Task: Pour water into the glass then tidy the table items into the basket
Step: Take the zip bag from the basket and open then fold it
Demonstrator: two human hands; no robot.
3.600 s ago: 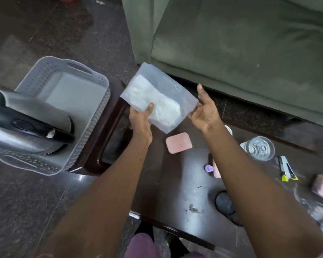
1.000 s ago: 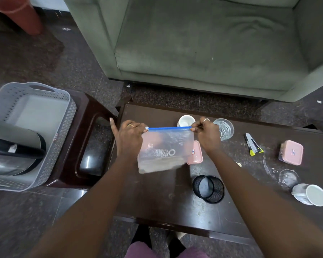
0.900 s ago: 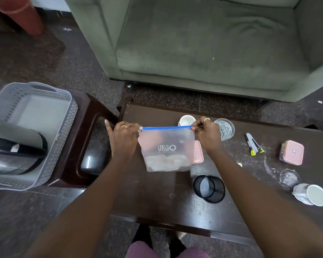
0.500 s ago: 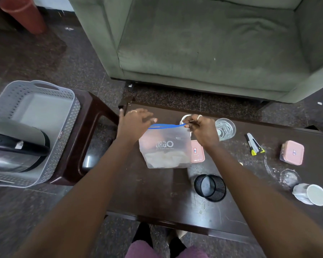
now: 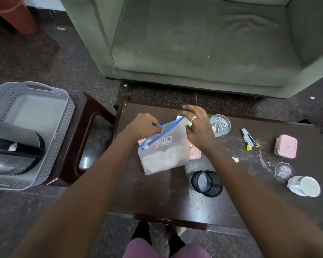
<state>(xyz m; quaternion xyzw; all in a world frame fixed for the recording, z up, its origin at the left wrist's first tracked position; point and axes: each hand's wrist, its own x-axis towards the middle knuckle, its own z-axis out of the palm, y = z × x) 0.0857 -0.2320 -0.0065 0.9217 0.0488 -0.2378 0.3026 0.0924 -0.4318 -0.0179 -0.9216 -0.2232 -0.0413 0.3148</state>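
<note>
Left hand (image 5: pixel 144 125) pinches the blue seal of the zip bag (image 5: pixel 162 157), held tilted just above the worktop (image 5: pixel 157 198); the right hand (image 5: pixel 199 129) meets the seal's far end, but blur hides whether it grips. With the glass (image 5: pixel 220 124) holding water, tidying seems under way: the seal probably wants closing, then the bag must travel left to the basket (image 5: pixel 63 131), where a kettle (image 5: pixel 13 155) lies. A mesh pot (image 5: pixel 207 180), mug (image 5: pixel 304 186) and pink box (image 5: pixel 285 146) sit on the dark, scuffed worktop, facing a green sofa (image 5: pixel 194 43).
</note>
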